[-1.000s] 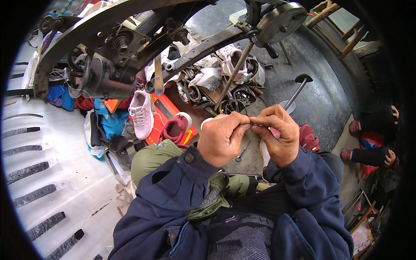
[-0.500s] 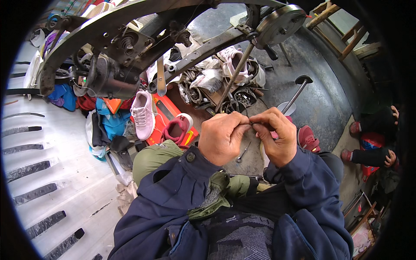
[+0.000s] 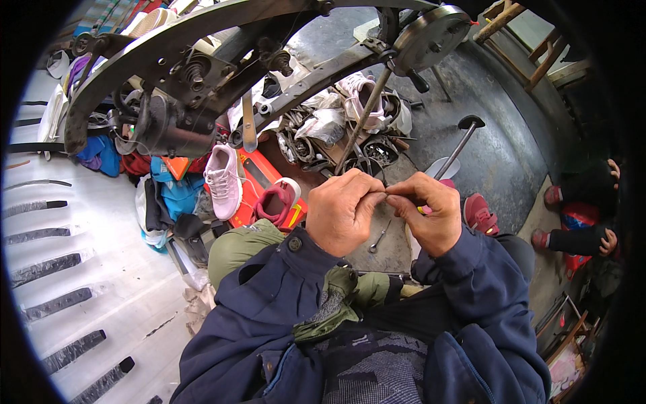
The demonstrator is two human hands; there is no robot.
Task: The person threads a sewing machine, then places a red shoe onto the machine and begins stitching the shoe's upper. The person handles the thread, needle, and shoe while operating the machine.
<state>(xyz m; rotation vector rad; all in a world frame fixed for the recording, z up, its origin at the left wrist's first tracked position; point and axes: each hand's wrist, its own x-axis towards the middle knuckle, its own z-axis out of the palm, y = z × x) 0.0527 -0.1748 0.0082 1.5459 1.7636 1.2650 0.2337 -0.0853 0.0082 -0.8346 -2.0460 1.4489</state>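
My left hand [image 3: 344, 209] and my right hand [image 3: 431, 210] meet above my lap, thumbs and forefingers pinched tip to tip. Whatever they pinch is too small to make out; only a tiny dark spot shows where the fingertips join. A bit of yellow peeks out beside my right fingers. Beneath the hands, a small metal tool with a rounded end [image 3: 379, 237] lies on the ground. To the left of my left hand, a dark red shoe [image 3: 276, 202] and a pink sneaker [image 3: 224, 182] rest on a red-orange shoebox [image 3: 257, 170].
An iron hand-cranked sewing machine [image 3: 168, 118] with a metal wheel [image 3: 431, 42] arches across the top. Containers of small parts [image 3: 380, 151] sit behind my hands. A red shoe [image 3: 479, 215] lies right, near a metal post [image 3: 461, 145]. Another person's legs [image 3: 575, 243] show far right.
Both hands keep the pinch, and the fingertips have shifted slightly, with my right hand a little lower. The surroundings look the same.
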